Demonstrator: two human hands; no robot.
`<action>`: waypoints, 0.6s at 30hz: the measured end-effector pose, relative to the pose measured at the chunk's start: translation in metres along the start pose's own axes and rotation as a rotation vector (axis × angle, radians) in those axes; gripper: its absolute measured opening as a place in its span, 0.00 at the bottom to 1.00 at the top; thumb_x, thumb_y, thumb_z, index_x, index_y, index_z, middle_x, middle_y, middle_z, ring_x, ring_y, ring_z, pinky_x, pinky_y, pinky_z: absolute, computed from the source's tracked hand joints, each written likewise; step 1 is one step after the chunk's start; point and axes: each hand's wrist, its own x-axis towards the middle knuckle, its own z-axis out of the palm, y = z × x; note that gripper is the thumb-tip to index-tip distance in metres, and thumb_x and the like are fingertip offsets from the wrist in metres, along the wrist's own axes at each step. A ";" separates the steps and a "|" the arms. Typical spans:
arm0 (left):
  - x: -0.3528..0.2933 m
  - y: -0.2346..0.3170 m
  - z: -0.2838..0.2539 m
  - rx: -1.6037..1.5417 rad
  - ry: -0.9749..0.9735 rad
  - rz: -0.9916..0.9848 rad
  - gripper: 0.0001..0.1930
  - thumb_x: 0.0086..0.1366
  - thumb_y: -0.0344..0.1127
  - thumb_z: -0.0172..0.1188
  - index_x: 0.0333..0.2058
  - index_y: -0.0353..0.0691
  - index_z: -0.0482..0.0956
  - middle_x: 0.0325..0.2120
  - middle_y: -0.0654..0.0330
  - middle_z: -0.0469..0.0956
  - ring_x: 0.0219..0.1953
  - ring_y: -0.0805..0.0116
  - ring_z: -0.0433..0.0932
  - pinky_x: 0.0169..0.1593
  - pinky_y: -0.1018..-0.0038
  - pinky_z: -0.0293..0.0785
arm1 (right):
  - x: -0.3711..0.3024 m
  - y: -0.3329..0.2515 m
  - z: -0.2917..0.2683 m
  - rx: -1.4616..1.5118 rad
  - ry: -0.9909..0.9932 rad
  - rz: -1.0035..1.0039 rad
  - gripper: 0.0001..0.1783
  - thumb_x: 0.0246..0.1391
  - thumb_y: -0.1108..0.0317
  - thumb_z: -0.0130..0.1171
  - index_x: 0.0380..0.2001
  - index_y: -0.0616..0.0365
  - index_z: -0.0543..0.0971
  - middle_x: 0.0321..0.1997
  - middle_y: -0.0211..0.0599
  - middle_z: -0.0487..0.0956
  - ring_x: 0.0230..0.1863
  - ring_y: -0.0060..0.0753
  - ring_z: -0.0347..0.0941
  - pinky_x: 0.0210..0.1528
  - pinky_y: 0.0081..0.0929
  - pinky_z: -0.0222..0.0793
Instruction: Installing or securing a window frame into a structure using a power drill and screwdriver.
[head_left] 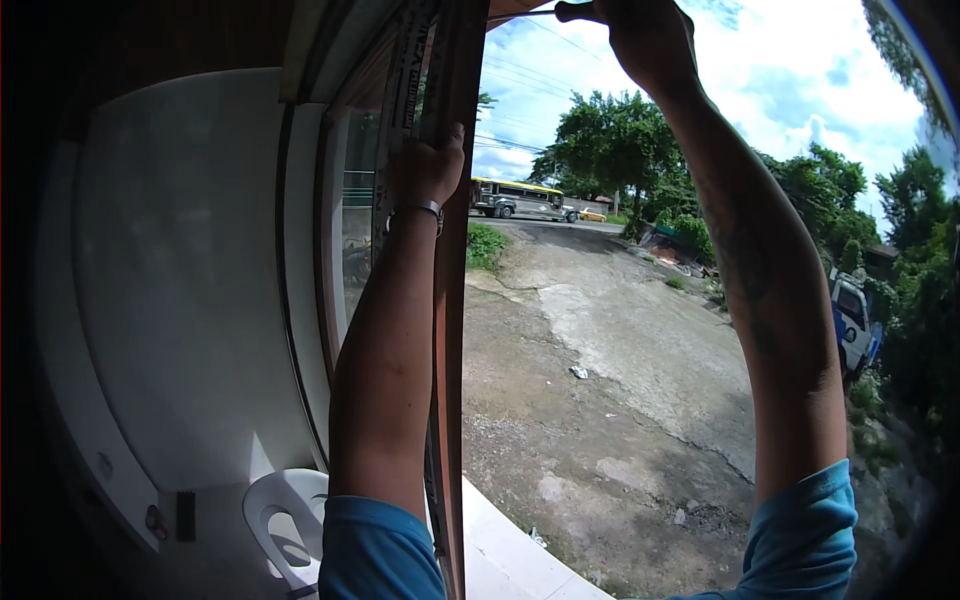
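Both arms raised in blue short sleeves, forearms rising from the lower edge. Left hand [428, 165], with a thin silver bracelet [418, 208] on the wrist, wrapped round the tall brown wooden door frame post [452, 330] at about two thirds of its height; fingers curled closed about the post's left edge, knuckles toward the camera, fingertips hidden behind the wood. Post standing upright through the middle of the view, from the floor edge up past the top, so that most of its length lies below the left fingers and a shorter stretch above them.

Right hand [645, 35] high at the top edge, clenched into a fist round a thin dark rod-like tool [525, 14], only its slim shaft showing, jutting leftward out of the fist toward the top of the post. Tool kind not clear; tip hard to make out against the wood.

Left of the post, a glass door panel in a dark frame [350, 200], then a pale plastered wall [180, 280]. Near the lower edge, a white plastic chair [283, 520]. Right of the post, open air: a cracked concrete driveway [620, 350], a parked bus [520, 198] on the road far off, green trees [610, 135], and a light-coloured vehicle [852, 315] at the right rim.
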 end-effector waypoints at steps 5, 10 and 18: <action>-0.003 0.002 -0.001 0.029 0.012 0.002 0.39 0.58 0.67 0.50 0.35 0.26 0.81 0.35 0.35 0.79 0.41 0.41 0.80 0.45 0.54 0.77 | -0.004 -0.006 -0.004 0.080 -0.033 0.133 0.09 0.54 0.70 0.50 0.22 0.59 0.75 0.28 0.42 0.75 0.36 0.49 0.69 0.43 0.43 0.64; -0.008 0.011 -0.010 0.026 -0.031 -0.011 0.38 0.58 0.67 0.52 0.35 0.27 0.82 0.35 0.35 0.79 0.41 0.41 0.80 0.46 0.54 0.77 | 0.000 0.004 -0.012 -0.072 -0.100 -0.017 0.10 0.54 0.68 0.50 0.22 0.57 0.76 0.27 0.40 0.75 0.36 0.48 0.70 0.42 0.41 0.64; -0.012 0.022 -0.012 0.033 -0.083 -0.013 0.36 0.58 0.67 0.51 0.36 0.31 0.82 0.39 0.35 0.78 0.44 0.42 0.79 0.47 0.55 0.76 | 0.006 0.017 -0.019 0.522 -0.152 0.282 0.11 0.56 0.78 0.50 0.19 0.64 0.74 0.21 0.42 0.71 0.28 0.41 0.78 0.36 0.35 0.73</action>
